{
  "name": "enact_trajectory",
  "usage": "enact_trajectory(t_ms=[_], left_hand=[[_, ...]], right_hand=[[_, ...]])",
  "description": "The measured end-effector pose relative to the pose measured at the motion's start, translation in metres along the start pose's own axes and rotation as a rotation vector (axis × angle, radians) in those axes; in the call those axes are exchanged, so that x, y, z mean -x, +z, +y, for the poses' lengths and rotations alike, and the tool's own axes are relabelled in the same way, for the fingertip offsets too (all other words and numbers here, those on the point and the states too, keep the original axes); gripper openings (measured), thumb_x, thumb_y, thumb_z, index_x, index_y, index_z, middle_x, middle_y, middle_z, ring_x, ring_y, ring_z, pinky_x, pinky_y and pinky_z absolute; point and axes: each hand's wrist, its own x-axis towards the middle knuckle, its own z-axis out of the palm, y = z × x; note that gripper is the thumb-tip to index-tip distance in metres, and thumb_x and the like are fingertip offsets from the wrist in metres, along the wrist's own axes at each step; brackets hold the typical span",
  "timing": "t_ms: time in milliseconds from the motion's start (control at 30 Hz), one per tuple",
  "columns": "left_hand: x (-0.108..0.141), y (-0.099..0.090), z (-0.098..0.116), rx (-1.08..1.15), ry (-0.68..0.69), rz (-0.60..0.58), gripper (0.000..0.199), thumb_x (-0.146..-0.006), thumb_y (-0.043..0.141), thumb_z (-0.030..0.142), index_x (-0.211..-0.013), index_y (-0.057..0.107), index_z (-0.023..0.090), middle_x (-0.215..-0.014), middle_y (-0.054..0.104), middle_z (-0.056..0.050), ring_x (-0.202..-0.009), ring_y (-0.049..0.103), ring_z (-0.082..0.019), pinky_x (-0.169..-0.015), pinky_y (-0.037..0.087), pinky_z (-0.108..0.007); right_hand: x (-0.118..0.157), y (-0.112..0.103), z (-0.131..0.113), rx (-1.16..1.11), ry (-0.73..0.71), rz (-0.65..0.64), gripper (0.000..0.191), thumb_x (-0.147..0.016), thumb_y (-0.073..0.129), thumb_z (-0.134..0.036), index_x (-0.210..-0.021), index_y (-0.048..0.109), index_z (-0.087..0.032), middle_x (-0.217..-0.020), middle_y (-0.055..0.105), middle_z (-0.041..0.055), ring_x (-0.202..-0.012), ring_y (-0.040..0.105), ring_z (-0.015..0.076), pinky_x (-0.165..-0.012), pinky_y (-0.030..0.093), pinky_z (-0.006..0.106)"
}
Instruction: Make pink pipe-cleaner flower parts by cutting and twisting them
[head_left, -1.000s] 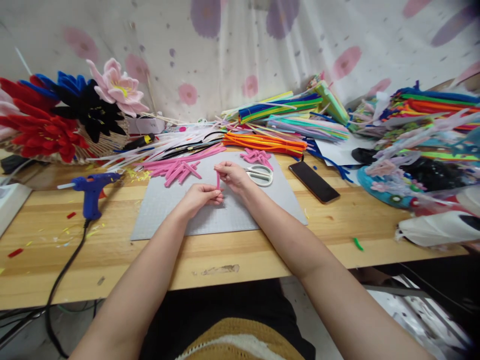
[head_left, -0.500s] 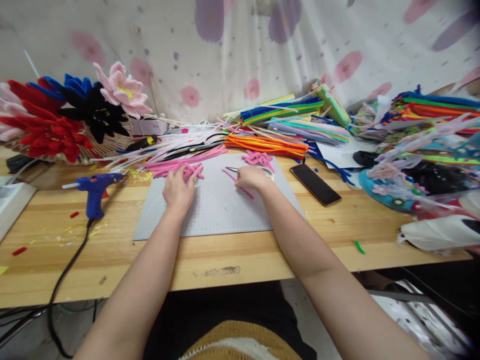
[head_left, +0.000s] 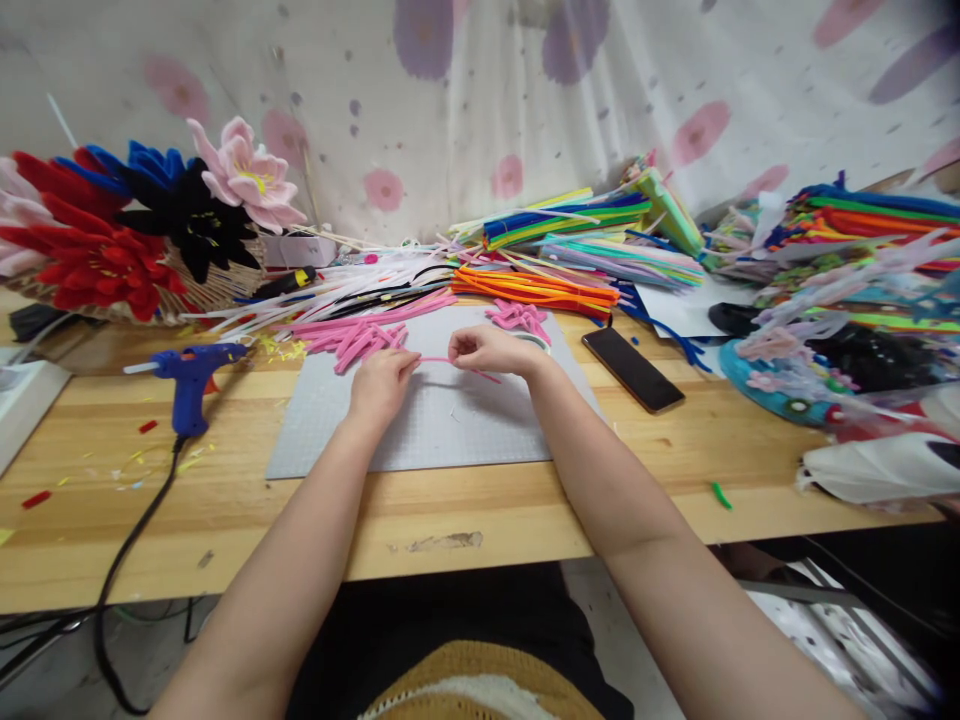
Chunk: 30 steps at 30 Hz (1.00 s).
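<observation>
A pink pipe cleaner stretches level between my hands above the grey cutting mat. My left hand pinches its left end. The fingers of my right hand are closed on its other end. Another short pink piece shows just under my right hand. Behind that hand, a pale rounded handle is partly hidden. A pile of cut pink pipe cleaners lies beyond my left hand, and a smaller pink cluster sits at the mat's back right.
A blue glue gun with a black cord stands at left, below fuzzy flowers. Bundles of coloured pipe cleaners line the back. A phone lies right of the mat, near a blue round tray of decorations.
My left hand has left the pink pile and moved right, now pinching a pipe cleaner. My right hand has shifted slightly left to hold its other end; the scissors' blades no longer show.
</observation>
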Motion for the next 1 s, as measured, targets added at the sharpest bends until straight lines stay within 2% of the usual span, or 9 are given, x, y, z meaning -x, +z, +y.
enact_trajectory(t_ms=[133, 233, 300, 367, 433, 500, 633, 1000], left_hand=[[0.003, -0.003, 0.005, 0.064, -0.152, 0.114, 0.020, -0.081, 0.056, 0.026, -0.091, 0.072, 0.019, -0.092, 0.070, -0.009, -0.087, 0.064, -0.023, -0.078, 0.045, -0.035], [0.004, -0.001, 0.007, 0.263, -0.259, 0.174, 0.021, -0.079, 0.058, 0.030, -0.089, 0.072, 0.017, -0.084, 0.071, -0.008, -0.083, 0.065, -0.022, -0.074, 0.048, -0.033], [0.003, 0.003, 0.008, 0.494, -0.367, 0.141, 0.022, -0.077, 0.060, 0.030, -0.087, 0.071, 0.015, -0.078, 0.070, -0.008, -0.076, 0.066, -0.021, -0.066, 0.050, -0.031], [0.003, 0.007, 0.010, 0.773, -0.485, 0.057, 0.020, -0.074, 0.062, 0.026, -0.086, 0.069, 0.012, -0.078, 0.070, -0.008, -0.071, 0.066, -0.019, -0.061, 0.052, -0.029], [0.003, 0.010, 0.014, 1.017, -0.572, -0.036, 0.018, -0.071, 0.065, 0.019, -0.086, 0.068, 0.009, -0.081, 0.070, -0.010, -0.071, 0.067, -0.017, -0.062, 0.054, -0.029], [0.003, 0.011, 0.019, 1.159, -0.631, -0.095, 0.019, -0.068, 0.067, 0.013, -0.086, 0.067, 0.007, -0.082, 0.070, -0.010, -0.072, 0.067, -0.017, -0.065, 0.055, -0.028], [0.005, 0.009, 0.025, 1.204, -0.703, -0.120, 0.018, -0.067, 0.069, 0.011, -0.084, 0.067, 0.007, -0.079, 0.070, -0.010, -0.071, 0.067, -0.016, -0.061, 0.055, -0.026], [0.006, 0.011, 0.021, 1.174, -0.607, -0.192, 0.026, -0.064, 0.073, 0.021, -0.088, 0.070, 0.012, -0.086, 0.071, -0.009, -0.075, 0.067, -0.018, -0.060, 0.055, -0.026]], right_hand=[[0.002, -0.002, -0.003, 0.049, 0.039, -0.025, 0.009, -0.067, 0.054, -0.017, -0.072, 0.060, -0.013, -0.062, 0.055, -0.0023, -0.054, 0.046, 0.0063, -0.053, 0.033, 0.019], [0.003, -0.001, -0.005, -0.021, 0.018, -0.051, 0.007, -0.070, 0.056, -0.020, -0.068, 0.058, -0.013, -0.056, 0.053, -0.0032, -0.051, 0.047, 0.0059, -0.051, 0.035, 0.019], [0.002, 0.000, -0.005, -0.191, 0.002, 0.018, 0.011, -0.072, 0.057, -0.024, -0.070, 0.057, -0.014, -0.055, 0.053, -0.0035, -0.049, 0.048, 0.0061, -0.051, 0.038, 0.020], [0.000, 0.003, -0.004, -0.392, -0.012, 0.113, 0.016, -0.071, 0.061, -0.029, -0.072, 0.055, -0.014, -0.057, 0.054, -0.0033, -0.051, 0.051, 0.0064, -0.052, 0.042, 0.020], [-0.003, 0.007, -0.002, -0.572, -0.017, 0.176, 0.022, -0.068, 0.066, -0.033, -0.073, 0.055, -0.014, -0.060, 0.056, -0.0031, -0.053, 0.053, 0.0064, -0.054, 0.045, 0.021], [-0.005, 0.010, -0.001, -0.689, -0.016, 0.198, 0.026, -0.066, 0.069, -0.034, -0.073, 0.055, -0.014, -0.061, 0.057, -0.0030, -0.054, 0.055, 0.0066, -0.057, 0.048, 0.022], [-0.009, 0.018, 0.000, -0.754, -0.018, 0.194, 0.030, -0.064, 0.071, -0.036, -0.074, 0.055, -0.014, -0.061, 0.060, -0.0023, -0.054, 0.057, 0.0075, -0.058, 0.050, 0.023], [-0.012, 0.026, -0.003, -0.793, -0.012, 0.198, 0.032, -0.060, 0.075, -0.034, -0.073, 0.053, -0.014, -0.062, 0.061, -0.0021, -0.056, 0.060, 0.0094, -0.058, 0.051, 0.024]])
